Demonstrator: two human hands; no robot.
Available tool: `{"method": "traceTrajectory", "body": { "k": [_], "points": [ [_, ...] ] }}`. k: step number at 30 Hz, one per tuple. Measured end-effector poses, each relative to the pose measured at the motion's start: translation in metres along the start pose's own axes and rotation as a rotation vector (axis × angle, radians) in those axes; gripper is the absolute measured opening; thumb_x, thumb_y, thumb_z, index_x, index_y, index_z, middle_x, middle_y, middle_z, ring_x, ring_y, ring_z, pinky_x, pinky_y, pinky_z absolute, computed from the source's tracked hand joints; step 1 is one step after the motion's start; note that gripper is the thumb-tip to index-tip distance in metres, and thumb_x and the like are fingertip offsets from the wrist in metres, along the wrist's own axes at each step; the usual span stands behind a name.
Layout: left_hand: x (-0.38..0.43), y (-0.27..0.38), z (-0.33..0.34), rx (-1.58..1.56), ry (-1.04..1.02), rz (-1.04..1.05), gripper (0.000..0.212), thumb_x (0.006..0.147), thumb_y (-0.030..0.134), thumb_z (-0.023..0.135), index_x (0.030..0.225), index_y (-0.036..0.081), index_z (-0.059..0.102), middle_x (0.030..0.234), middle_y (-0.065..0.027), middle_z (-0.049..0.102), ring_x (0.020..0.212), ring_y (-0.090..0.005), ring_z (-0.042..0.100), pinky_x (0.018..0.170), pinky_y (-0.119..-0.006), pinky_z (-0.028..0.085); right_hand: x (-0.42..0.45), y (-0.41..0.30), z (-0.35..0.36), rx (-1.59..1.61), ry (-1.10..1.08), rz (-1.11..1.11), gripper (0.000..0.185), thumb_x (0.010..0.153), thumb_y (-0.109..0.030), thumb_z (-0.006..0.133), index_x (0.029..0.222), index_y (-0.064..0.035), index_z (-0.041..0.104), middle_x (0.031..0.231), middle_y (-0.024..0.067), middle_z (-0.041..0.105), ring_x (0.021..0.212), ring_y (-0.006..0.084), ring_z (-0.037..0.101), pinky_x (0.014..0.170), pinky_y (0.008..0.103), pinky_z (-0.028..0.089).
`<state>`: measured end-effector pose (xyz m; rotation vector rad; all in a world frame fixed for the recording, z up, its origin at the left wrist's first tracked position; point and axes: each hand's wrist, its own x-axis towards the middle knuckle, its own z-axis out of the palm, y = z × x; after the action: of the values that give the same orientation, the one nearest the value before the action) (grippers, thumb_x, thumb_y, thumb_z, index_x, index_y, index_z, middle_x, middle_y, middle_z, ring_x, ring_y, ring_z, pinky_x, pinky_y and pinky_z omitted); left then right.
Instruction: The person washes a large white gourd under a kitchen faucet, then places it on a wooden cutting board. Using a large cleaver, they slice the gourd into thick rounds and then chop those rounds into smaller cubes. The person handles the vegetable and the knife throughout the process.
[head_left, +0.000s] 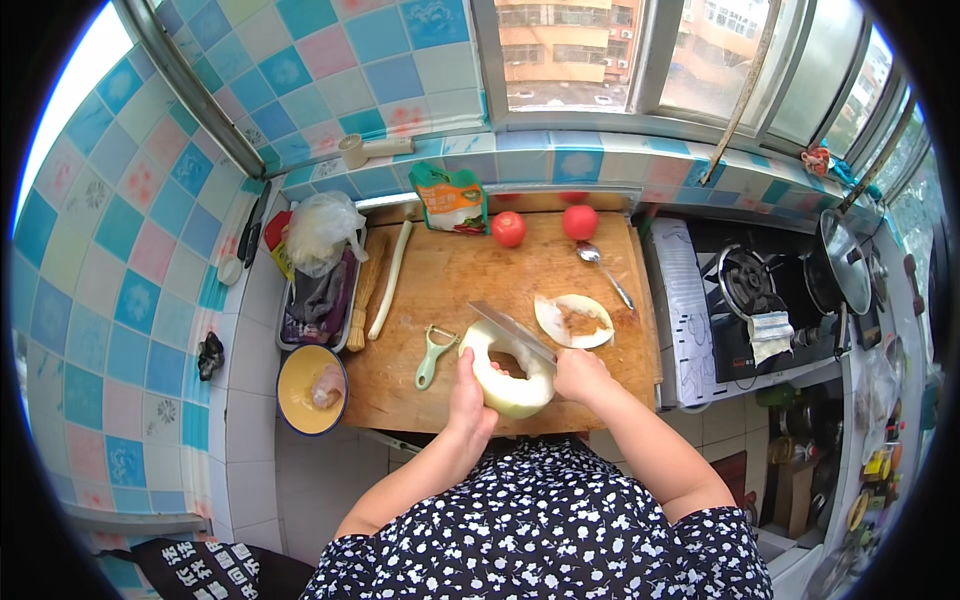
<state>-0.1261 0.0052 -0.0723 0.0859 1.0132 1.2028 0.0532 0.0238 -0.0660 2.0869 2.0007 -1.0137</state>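
Note:
A thick pale-green ring of melon, probably winter melon (517, 397), is tilted up at the front of the wooden cutting board (480, 262). My left hand (474, 397) grips its left side, some fingertips showing through the hollow middle. In my right hand (581, 375) is a kitchen knife (514, 330), its broad blade lying across the ring's upper right edge. Just beyond my right hand rests a thin ring of rind or trimmed flesh (596, 315). A green-handled peeler (431, 360) lies left of the melon.
Two tomatoes (508, 229), a food pouch (450, 199), a spoon (606, 274) and a scallion stalk (390, 281) are on the board. At left stand a yellow bowl (296, 401) with raw meat (328, 386) and a tray (285, 341) of bagged items. A gas stove (765, 300) is at right.

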Motion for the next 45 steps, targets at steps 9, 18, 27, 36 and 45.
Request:
{"method": "traceTrajectory", "body": {
  "k": [9, 18, 27, 36, 45],
  "points": [
    [-0.002, 0.016, -0.035, -0.071, 0.033, -0.047, 0.039, 0.095, 0.044, 0.049, 0.112, 0.009, 0.051, 0.079, -0.0047, 0.050, 0.071, -0.0190, 0.052, 0.071, -0.036, 0.052, -0.001, 0.027, -0.002, 0.220, 0.040, -0.052, 0.031, 0.077, -0.015, 0.059, 0.102, 0.0018, 0.067, 0.090, 0.0274, 0.066, 0.090, 0.0343, 0.067, 0.079, 0.0410, 0.052],
    [0.084, 0.068, -0.009, -0.438, 0.004, 0.151, 0.038, 0.095, 0.044, 0.047, 0.098, 0.007, 0.052, 0.076, -0.0027, 0.052, 0.072, -0.0205, 0.051, 0.074, -0.036, 0.052, -0.093, 0.069, -0.033, -0.082, 0.449, -0.169, 0.023, 0.079, -0.013, 0.061, 0.101, -0.0086, 0.065, 0.076, 0.0123, 0.067, 0.073, 0.0323, 0.066, 0.066, 0.0439, 0.051],
    [0.153, 0.032, -0.009, -0.010, 0.094, 0.292, 0.040, 0.102, 0.025, 0.041, 0.134, 0.002, 0.041, 0.128, -0.0094, 0.050, 0.118, -0.0220, 0.049, 0.101, -0.037, 0.040, -0.130, 0.120, -0.009, -0.392, 0.654, -0.326, 0.039, 0.070, -0.009, 0.067, 0.109, -0.0078, 0.064, 0.069, 0.0051, 0.060, 0.062, 0.0241, 0.061, 0.057, 0.0380, 0.047],
    [0.011, 0.001, 0.050, 1.161, -0.884, 0.448, 0.060, 0.100, 0.028, 0.040, 0.150, 0.002, 0.018, 0.154, -0.0163, 0.022, 0.143, -0.0255, 0.020, 0.117, -0.038, 0.014, -0.105, 0.103, -0.028, -0.553, 0.652, -0.466, 0.037, 0.078, -0.010, 0.055, 0.114, -0.0043, 0.063, 0.070, 0.0008, 0.053, 0.066, 0.0148, 0.057, 0.060, 0.0285, 0.044],
    [0.046, -0.035, 0.069, 1.737, -1.246, 0.551, 0.067, 0.101, 0.045, 0.031, 0.151, 0.004, 0.014, 0.157, -0.0178, 0.013, 0.147, -0.0271, 0.009, 0.119, -0.042, 0.008, -0.100, 0.112, -0.041, -0.681, 0.682, -0.510, 0.033, 0.079, -0.011, 0.056, 0.110, -0.0052, 0.065, 0.068, -0.0007, 0.052, 0.063, 0.0143, 0.055, 0.059, 0.0289, 0.043]
  ]
}}
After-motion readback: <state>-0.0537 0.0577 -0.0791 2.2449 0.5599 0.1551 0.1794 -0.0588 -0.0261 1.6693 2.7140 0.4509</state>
